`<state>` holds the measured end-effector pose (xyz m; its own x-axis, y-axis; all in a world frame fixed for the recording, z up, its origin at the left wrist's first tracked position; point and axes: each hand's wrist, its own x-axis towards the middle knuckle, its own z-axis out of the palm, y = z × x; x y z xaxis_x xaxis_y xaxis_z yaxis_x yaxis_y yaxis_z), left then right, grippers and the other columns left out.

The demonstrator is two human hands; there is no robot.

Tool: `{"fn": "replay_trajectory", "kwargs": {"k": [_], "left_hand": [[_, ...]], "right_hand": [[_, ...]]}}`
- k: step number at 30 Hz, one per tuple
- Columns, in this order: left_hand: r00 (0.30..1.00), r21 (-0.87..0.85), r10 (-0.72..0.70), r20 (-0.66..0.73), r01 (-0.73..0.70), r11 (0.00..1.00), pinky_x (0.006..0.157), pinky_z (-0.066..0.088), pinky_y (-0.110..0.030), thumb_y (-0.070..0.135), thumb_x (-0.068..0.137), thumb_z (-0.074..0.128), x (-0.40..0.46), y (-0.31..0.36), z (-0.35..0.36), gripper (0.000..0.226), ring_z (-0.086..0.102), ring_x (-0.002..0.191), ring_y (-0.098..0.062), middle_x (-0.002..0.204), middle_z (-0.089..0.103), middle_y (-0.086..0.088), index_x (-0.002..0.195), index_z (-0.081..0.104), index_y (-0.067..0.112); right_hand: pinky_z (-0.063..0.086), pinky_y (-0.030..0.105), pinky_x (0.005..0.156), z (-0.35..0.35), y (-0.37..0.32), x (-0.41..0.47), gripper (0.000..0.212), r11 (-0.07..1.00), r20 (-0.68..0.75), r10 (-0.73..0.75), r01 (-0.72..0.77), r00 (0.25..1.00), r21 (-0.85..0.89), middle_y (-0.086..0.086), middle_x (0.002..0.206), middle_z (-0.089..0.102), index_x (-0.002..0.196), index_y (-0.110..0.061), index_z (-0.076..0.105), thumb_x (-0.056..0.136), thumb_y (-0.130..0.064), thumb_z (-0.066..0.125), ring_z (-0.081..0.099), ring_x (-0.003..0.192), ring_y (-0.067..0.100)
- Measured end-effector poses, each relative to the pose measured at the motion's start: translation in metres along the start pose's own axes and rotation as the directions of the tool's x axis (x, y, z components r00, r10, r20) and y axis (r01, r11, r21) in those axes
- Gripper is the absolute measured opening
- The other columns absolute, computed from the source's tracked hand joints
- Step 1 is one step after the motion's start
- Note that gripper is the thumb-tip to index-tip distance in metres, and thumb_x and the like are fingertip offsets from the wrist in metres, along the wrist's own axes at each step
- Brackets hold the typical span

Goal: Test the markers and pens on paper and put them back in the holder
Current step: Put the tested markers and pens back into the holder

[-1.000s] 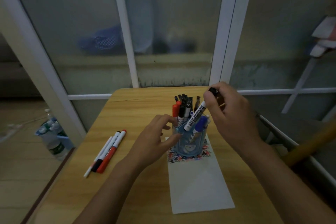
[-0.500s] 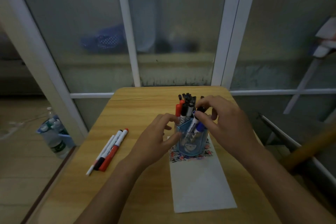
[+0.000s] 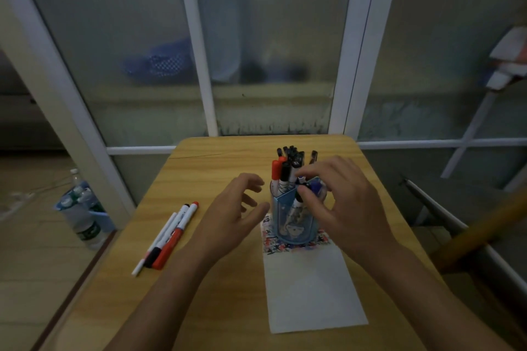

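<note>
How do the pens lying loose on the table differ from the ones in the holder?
The loose pens lie flat on the bare table, left of the left hand; the pens in the holder stand upright, bunched. The loose ones are few, the holder's many. Both groups include red and black caps.

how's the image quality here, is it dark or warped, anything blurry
Head view: dim, underexposed and colour-muted, with no glare; wide-angle distortion bows the window frames outward; the shapes behind the frosted glass are only smears; the right hand over the pen holder looks slightly soft, so the pen caps beneath it are hard to separate; the white paper shows no readable marks.
</note>
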<state>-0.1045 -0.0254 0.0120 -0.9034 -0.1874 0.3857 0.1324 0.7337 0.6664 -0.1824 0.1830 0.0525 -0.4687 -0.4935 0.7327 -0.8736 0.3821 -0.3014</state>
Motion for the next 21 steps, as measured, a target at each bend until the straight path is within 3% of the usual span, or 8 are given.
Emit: {"fn": "replay_trajectory", "kwargs": {"k": [4, 8, 12, 16, 21], "left_hand": [[0.999, 0.209, -0.032, -0.040, 0.040, 0.977, 0.067, 0.051, -0.023, 0.036, 0.089, 0.062, -0.006, -0.019, -0.018, 0.023, 0.055, 0.081, 0.000, 0.097, 0.054, 0.018, 0.110, 0.053, 0.039], [0.991, 0.409, -0.090, -0.097, 0.122, 0.904, 0.072, 0.050, -0.028, 0.039, 0.088, 0.063, -0.013, -0.038, -0.044, 0.016, 0.050, 0.087, -0.002, 0.094, 0.050, 0.019, 0.103, 0.057, 0.040], [0.977, 0.515, -0.193, -0.095, 0.214, 0.830, 0.078, 0.047, -0.032, 0.042, 0.089, 0.062, -0.022, -0.061, -0.065, 0.015, 0.047, 0.099, -0.012, 0.104, 0.048, 0.010, 0.102, 0.057, 0.037], [0.932, 0.550, -0.361, -0.042, 0.323, 0.771, 0.078, 0.049, -0.031, 0.048, 0.089, 0.061, -0.030, -0.071, -0.069, 0.021, 0.047, 0.097, -0.012, 0.111, 0.043, 0.009, 0.102, 0.052, 0.035], [0.902, 0.604, -0.432, 0.017, 0.335, 0.723, 0.075, 0.050, -0.030, 0.047, 0.090, 0.059, -0.035, -0.072, -0.068, 0.017, 0.049, 0.091, -0.010, 0.111, 0.039, 0.011, 0.099, 0.052, 0.034]], "right_hand": [[0.045, 0.021, 0.076, 0.012, -0.023, -0.008, 0.014, 0.992, -0.027, -0.123, 0.124, 0.992, 0.023, -0.005, 0.097, 0.063, 0.102, -0.018, 0.068, 0.094, -0.021, 0.058, 0.054, 0.088, 0.009], [0.043, 0.018, 0.077, 0.031, -0.044, -0.024, 0.013, 0.981, 0.081, -0.187, 0.181, 0.979, 0.077, -0.008, 0.096, 0.064, 0.102, -0.023, 0.069, 0.094, -0.022, 0.058, 0.054, 0.086, 0.004], [0.044, 0.022, 0.074, 0.050, -0.056, -0.038, 0.012, 0.968, 0.287, -0.247, 0.219, 0.926, 0.126, -0.010, 0.095, 0.062, 0.101, -0.027, 0.067, 0.095, -0.024, 0.057, 0.053, 0.086, 0.006], [0.050, 0.029, 0.070, 0.069, -0.056, -0.050, 0.020, 0.973, 0.476, -0.229, 0.195, 0.849, 0.121, -0.009, 0.101, 0.061, 0.112, -0.030, 0.061, 0.095, -0.031, 0.051, 0.056, 0.091, 0.010], [0.043, 0.032, 0.075, 0.076, -0.054, -0.053, 0.025, 0.986, 0.557, -0.166, 0.122, 0.814, 0.116, -0.006, 0.110, 0.057, 0.122, -0.029, 0.055, 0.099, -0.031, 0.047, 0.056, 0.101, 0.015]]}}
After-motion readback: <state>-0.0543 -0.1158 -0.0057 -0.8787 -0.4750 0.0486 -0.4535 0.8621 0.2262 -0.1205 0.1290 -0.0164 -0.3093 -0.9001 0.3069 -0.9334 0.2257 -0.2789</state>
